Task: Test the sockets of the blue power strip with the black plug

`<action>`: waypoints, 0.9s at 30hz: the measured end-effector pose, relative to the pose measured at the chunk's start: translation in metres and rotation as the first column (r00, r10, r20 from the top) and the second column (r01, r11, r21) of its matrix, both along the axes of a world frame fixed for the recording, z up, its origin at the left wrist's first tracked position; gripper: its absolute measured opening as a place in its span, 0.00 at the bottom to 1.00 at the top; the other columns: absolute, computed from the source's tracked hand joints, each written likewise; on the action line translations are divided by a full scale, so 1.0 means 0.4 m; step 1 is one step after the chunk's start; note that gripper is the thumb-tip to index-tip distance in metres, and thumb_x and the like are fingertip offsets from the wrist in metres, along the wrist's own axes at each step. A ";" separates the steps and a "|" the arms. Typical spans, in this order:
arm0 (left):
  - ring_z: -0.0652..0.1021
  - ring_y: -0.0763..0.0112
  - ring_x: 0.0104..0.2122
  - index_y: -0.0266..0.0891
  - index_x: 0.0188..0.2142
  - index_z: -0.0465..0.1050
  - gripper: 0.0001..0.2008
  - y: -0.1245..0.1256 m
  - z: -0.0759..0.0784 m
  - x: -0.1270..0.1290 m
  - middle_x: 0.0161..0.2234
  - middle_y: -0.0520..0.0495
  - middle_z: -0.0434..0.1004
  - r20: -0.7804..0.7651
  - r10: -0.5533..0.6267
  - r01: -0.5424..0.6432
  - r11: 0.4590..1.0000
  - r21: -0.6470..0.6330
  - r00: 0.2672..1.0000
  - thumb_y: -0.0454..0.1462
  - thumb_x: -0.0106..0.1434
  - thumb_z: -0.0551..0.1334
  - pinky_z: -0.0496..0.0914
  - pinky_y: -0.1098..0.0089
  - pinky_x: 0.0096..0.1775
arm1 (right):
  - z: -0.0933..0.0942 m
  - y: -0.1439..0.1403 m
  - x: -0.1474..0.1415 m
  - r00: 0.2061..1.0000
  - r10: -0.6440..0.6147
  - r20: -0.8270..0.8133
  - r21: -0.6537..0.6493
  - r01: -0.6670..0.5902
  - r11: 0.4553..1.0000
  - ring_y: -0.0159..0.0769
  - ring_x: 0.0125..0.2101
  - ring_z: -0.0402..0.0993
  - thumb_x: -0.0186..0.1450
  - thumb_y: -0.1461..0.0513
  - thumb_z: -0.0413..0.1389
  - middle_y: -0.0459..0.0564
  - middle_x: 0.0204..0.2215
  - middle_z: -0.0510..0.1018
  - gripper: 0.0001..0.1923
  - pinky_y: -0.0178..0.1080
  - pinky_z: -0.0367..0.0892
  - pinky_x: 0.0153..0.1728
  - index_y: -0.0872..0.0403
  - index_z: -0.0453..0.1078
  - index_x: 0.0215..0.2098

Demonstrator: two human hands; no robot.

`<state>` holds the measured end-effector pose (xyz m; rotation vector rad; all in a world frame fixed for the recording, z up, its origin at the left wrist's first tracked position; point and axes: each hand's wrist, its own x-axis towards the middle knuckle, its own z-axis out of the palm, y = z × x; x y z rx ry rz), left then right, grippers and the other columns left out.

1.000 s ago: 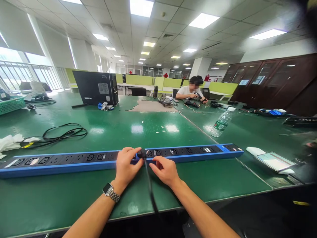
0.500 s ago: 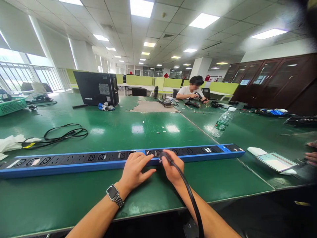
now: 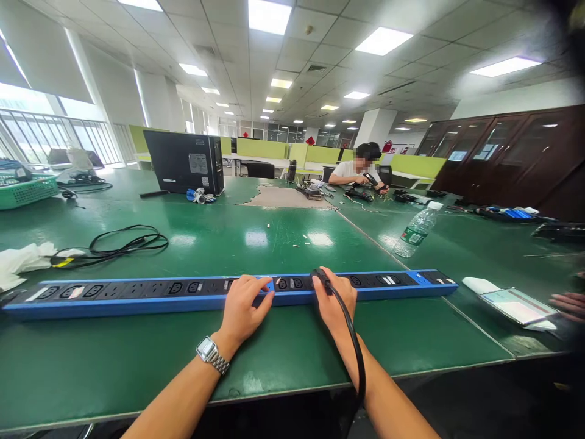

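Pressing black plug (image 3: 321, 278) onto power strip (image 3: 137, 296): R hand (image 3: 335, 302) fingers pinch plug; L hand (image 3: 244, 308), at its 9 o'clock, fingers together flat on strip.

a person's left hand (image 3: 244, 305), a metal watch (image 3: 212, 355) on its wrist, lies flat on a long blue-edged black power strip (image 3: 137, 294) stretched across a glossy green table (image 3: 256, 241), while the right hand (image 3: 336, 299) grips a black plug (image 3: 320, 278) at one of the strip's sockets, its thick black cable (image 3: 354, 347) trailing back over the forearm. a coiled black cord (image 3: 121, 242) lies to the left, a clear plastic water bottle (image 3: 415, 230) to the right. at the far end, a seated person in a white shirt (image 3: 354, 172) works beside a black computer tower (image 3: 185, 161).
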<state>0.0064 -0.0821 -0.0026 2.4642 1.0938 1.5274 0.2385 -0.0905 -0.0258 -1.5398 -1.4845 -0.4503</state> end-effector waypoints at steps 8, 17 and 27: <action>0.74 0.65 0.35 0.41 0.45 0.73 0.09 -0.002 0.005 0.000 0.32 0.48 0.80 0.022 0.004 -0.004 1.000 -0.018 1.000 0.37 0.66 0.58 0.68 0.62 0.41 | 0.004 0.010 -0.002 1.000 0.010 0.029 -0.016 -0.009 1.000 0.44 0.41 0.70 0.68 0.51 0.50 0.53 0.40 0.80 0.18 0.43 0.59 0.42 0.54 0.72 0.46; 0.76 0.66 0.35 0.40 0.42 0.75 0.09 0.011 0.020 -0.079 0.32 0.48 0.79 0.086 0.122 -0.121 0.992 -0.021 0.989 0.38 0.65 0.59 0.69 0.64 0.42 | -0.003 0.012 0.044 0.986 0.156 0.051 -0.005 -0.156 0.988 0.42 0.40 0.72 0.69 0.51 0.51 0.53 0.39 0.81 0.18 0.42 0.62 0.43 0.53 0.73 0.48; 0.77 0.56 0.41 0.46 0.42 0.75 0.16 0.054 0.085 -0.526 0.37 0.54 0.78 0.027 0.697 -0.695 0.717 -0.045 0.717 0.50 0.62 0.56 0.70 0.51 0.47 | 0.011 -0.007 0.031 0.967 0.143 0.213 -0.013 -0.144 0.990 0.39 0.40 0.72 0.68 0.56 0.53 0.51 0.40 0.81 0.14 0.39 0.62 0.42 0.54 0.73 0.47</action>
